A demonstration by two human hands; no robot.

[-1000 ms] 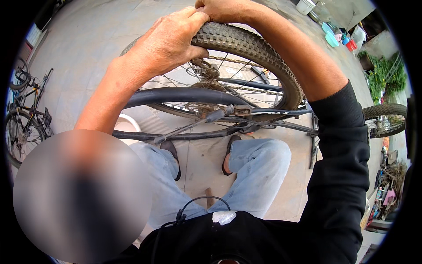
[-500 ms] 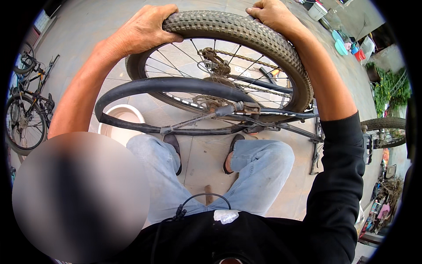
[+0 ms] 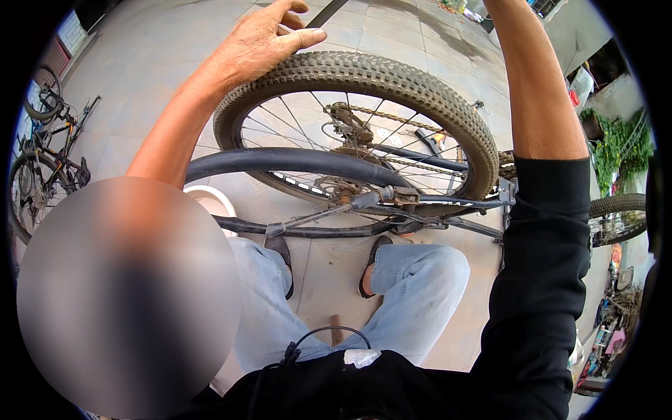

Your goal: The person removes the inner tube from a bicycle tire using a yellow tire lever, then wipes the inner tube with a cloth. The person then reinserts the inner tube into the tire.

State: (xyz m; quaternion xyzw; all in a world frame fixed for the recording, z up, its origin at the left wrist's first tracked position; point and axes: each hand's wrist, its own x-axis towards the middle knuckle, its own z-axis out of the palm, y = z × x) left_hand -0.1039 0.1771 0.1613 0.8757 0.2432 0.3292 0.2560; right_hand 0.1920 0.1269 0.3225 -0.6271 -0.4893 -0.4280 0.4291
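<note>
one knobby tyre (image 3: 392, 77) sat around the rim (image 3: 290, 183) of a bicycle's rear wheel, mid-scene, beyond the person's knees (image 3: 430, 269). the left hand (image 3: 262, 45) was at the tyre's far left edge, thumb standing apart from the curled fingers; a dark flat bar (image 3: 327, 12) showed just beside them, but whether they were clamped on it i could not tell. the right forearm (image 3: 535, 84) reached past the far edge of the view, so the right hand and its fingers could not be judged. a black inner tube (image 3: 280, 159) looped along the near side of the wheel, beside the kickstand (image 3: 360, 203). by my reading the work stood partway: the tube was out, not yet housed in the tyre, and the tyre was not off the wheel. a black-and-yellow tool (image 3: 428, 140) lay on the ground, visible through the spokes.
</note>
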